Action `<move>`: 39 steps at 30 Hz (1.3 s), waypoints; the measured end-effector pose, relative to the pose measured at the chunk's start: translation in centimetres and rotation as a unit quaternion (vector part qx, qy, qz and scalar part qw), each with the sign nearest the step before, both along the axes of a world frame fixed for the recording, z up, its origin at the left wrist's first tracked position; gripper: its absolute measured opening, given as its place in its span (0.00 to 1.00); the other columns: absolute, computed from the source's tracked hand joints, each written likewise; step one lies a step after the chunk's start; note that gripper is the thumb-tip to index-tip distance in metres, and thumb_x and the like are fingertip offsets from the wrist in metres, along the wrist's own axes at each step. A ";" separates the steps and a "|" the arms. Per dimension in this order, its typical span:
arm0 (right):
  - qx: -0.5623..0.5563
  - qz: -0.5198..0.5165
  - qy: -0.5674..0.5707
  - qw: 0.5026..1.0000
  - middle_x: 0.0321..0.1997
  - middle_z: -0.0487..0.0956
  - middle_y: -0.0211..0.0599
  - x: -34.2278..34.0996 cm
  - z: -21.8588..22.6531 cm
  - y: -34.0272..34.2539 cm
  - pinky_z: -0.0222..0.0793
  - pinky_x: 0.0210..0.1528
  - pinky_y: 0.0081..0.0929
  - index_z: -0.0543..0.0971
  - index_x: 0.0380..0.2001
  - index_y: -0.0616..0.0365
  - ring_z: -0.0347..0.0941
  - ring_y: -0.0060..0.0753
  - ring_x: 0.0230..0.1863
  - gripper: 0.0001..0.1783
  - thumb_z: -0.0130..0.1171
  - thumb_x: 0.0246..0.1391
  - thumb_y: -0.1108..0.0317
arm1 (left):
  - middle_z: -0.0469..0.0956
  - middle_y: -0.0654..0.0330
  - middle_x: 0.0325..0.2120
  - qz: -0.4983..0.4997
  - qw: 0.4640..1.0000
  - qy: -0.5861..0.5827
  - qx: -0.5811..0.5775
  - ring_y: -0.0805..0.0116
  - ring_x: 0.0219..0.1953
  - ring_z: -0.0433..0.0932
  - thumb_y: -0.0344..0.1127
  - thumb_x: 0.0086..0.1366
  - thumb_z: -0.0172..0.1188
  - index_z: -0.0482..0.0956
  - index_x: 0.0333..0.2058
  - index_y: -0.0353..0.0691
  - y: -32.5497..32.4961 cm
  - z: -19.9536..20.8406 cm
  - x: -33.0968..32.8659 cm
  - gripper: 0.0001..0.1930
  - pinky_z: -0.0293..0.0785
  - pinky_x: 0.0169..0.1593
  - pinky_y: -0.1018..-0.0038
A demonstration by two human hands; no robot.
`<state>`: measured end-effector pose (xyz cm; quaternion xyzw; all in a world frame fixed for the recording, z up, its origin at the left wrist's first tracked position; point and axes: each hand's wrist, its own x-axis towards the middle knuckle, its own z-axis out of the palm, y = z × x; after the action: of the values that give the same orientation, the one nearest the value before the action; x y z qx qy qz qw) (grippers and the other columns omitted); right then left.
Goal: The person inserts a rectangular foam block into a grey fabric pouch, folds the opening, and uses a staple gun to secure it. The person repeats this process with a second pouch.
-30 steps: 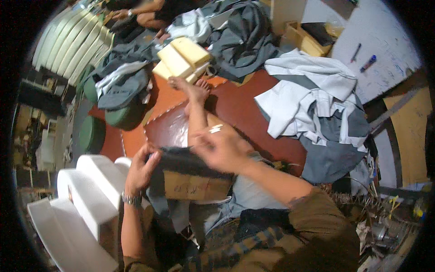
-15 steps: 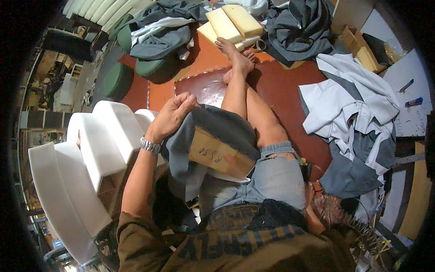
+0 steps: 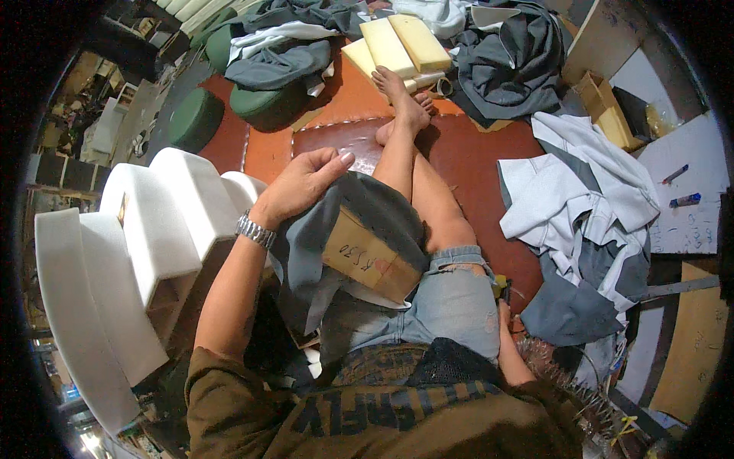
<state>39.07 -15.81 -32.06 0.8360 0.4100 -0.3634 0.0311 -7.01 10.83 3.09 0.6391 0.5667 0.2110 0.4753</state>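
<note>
Across my lap lies a piece of dark grey fabric with a pale underside, draped over a block-shaped piece with a brown cardboard face that bears handwriting. My left hand, with a metal watch on the wrist, is closed on the fabric's upper left edge, thumb on top. Low beside my right thigh, my right hand looks closed at a small yellow-green and dark object. My thigh hides most of its fingers and much of that object.
White curved padded pieces stand close at my left. Green round cushions and yellow foam blocks lie ahead. Grey-and-white fabric pieces are heaped at the right, near a metal spring coil and markers on a white board.
My right hand has moved up and forward beside the thigh, to the yellow-green object, which shows more now. My left hand still grips the fabric. The whole view has shifted slightly.
</note>
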 end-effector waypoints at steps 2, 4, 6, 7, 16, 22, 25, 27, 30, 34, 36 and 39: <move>0.075 -0.030 -0.009 0.997 0.46 0.83 0.64 0.0 5.4 2.3 0.74 0.53 0.52 0.78 0.50 0.69 0.80 0.66 0.49 0.24 0.65 0.60 0.58 | 0.66 0.73 0.23 -0.009 1.000 0.008 0.022 0.82 0.29 0.61 0.56 0.77 0.57 0.71 0.26 0.41 0.1 0.2 0.2 0.26 0.63 0.33 0.75; 0.219 -0.094 0.096 0.967 0.45 0.86 0.55 -0.8 12.6 4.6 0.75 0.52 0.45 0.81 0.49 0.69 0.84 0.54 0.47 0.26 0.72 0.55 0.59 | 0.65 0.72 0.22 -0.006 0.999 0.033 0.021 0.81 0.28 0.61 0.56 0.76 0.57 0.70 0.25 0.40 0.1 0.4 0.4 0.27 0.62 0.32 0.74; 0.289 -0.035 0.178 0.940 0.46 0.87 0.49 -2.2 20.6 6.9 0.77 0.50 0.38 0.82 0.48 0.69 0.84 0.44 0.46 0.21 0.70 0.59 0.62 | 0.64 0.72 0.21 -0.002 0.999 0.045 0.023 0.79 0.27 0.61 0.56 0.75 0.58 0.70 0.24 0.39 0.1 0.5 0.6 0.28 0.61 0.30 0.72; 0.300 -0.023 0.194 0.934 0.46 0.87 0.48 -3.8 24.1 7.9 0.77 0.50 0.37 0.82 0.49 0.68 0.84 0.42 0.46 0.20 0.70 0.59 0.63 | 0.63 0.71 0.21 -0.004 0.998 0.050 0.027 0.79 0.27 0.61 0.56 0.75 0.58 0.70 0.23 0.39 0.1 0.6 0.7 0.28 0.61 0.30 0.72; 0.271 0.165 0.467 0.825 0.51 0.85 0.42 -17.1 37.4 13.4 0.75 0.54 0.34 0.83 0.52 0.61 0.83 0.38 0.51 0.17 0.65 0.61 0.67 | 0.67 0.67 0.20 0.004 1.000 0.023 0.015 0.77 0.26 0.63 0.54 0.75 0.58 0.72 0.23 0.36 -0.4 0.4 0.7 0.28 0.64 0.30 0.70; 0.334 0.201 0.476 0.789 0.49 0.85 0.43 -19.4 36.8 15.4 0.75 0.54 0.34 0.82 0.52 0.61 0.83 0.38 0.51 0.16 0.63 0.62 0.69 | 0.72 0.62 0.21 -0.004 0.999 0.010 0.034 0.75 0.28 0.68 0.53 0.75 0.56 0.77 0.27 0.32 -0.2 -0.1 0.5 0.27 0.70 0.34 0.69; 0.319 0.193 0.466 0.802 0.49 0.85 0.42 -19.6 36.8 15.3 0.75 0.54 0.34 0.83 0.51 0.61 0.83 0.38 0.50 0.15 0.63 0.63 0.70 | 0.72 0.62 0.21 0.003 0.999 0.022 0.024 0.74 0.28 0.69 0.53 0.75 0.56 0.77 0.27 0.32 -0.1 -0.2 0.6 0.27 0.70 0.35 0.68; 0.329 0.202 0.451 0.805 0.48 0.86 0.42 -19.9 36.6 15.2 0.76 0.53 0.34 0.83 0.50 0.62 0.83 0.38 0.50 0.15 0.63 0.63 0.70 | 0.73 0.61 0.21 -0.003 1.000 0.022 0.022 0.74 0.28 0.69 0.53 0.76 0.56 0.78 0.28 0.31 -0.1 -0.1 0.7 0.27 0.71 0.35 0.68; 0.328 0.173 0.487 0.791 0.44 0.87 0.43 -21.3 35.4 15.4 0.78 0.50 0.32 0.83 0.50 0.64 0.85 0.39 0.46 0.14 0.63 0.62 0.71 | 0.73 0.61 0.22 -0.001 0.999 0.039 0.024 0.73 0.28 0.69 0.53 0.76 0.55 0.79 0.29 0.30 -0.2 0.3 0.7 0.28 0.71 0.35 0.68; 0.318 0.163 0.493 0.793 0.48 0.87 0.43 -20.8 35.1 15.0 0.77 0.53 0.32 0.83 0.51 0.63 0.84 0.38 0.50 0.15 0.64 0.62 0.71 | 0.74 0.60 0.22 0.003 0.998 0.061 0.023 0.73 0.28 0.69 0.53 0.77 0.54 0.80 0.32 0.29 -0.4 0.8 0.5 0.28 0.71 0.35 0.68; 0.312 0.142 0.490 0.801 0.49 0.86 0.43 -20.4 35.4 14.1 0.77 0.53 0.32 0.83 0.51 0.63 0.84 0.38 0.51 0.15 0.64 0.62 0.71 | 0.75 0.59 0.23 -0.004 0.999 0.036 0.034 0.72 0.28 0.70 0.53 0.77 0.54 0.80 0.33 0.29 -0.5 0.9 0.5 0.28 0.72 0.36 0.68; 0.325 0.147 0.488 0.796 0.49 0.86 0.44 -20.1 35.3 13.8 0.77 0.53 0.33 0.83 0.50 0.62 0.84 0.39 0.51 0.15 0.65 0.61 0.70 | 0.76 0.59 0.23 -0.007 0.999 0.032 0.037 0.72 0.29 0.70 0.53 0.78 0.53 0.80 0.33 0.29 -0.4 0.8 0.6 0.27 0.72 0.37 0.67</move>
<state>19.00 -2.00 3.26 0.4379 0.5827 -0.5597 -0.3942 -6.38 10.39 3.89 0.6667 0.5690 0.2072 0.4345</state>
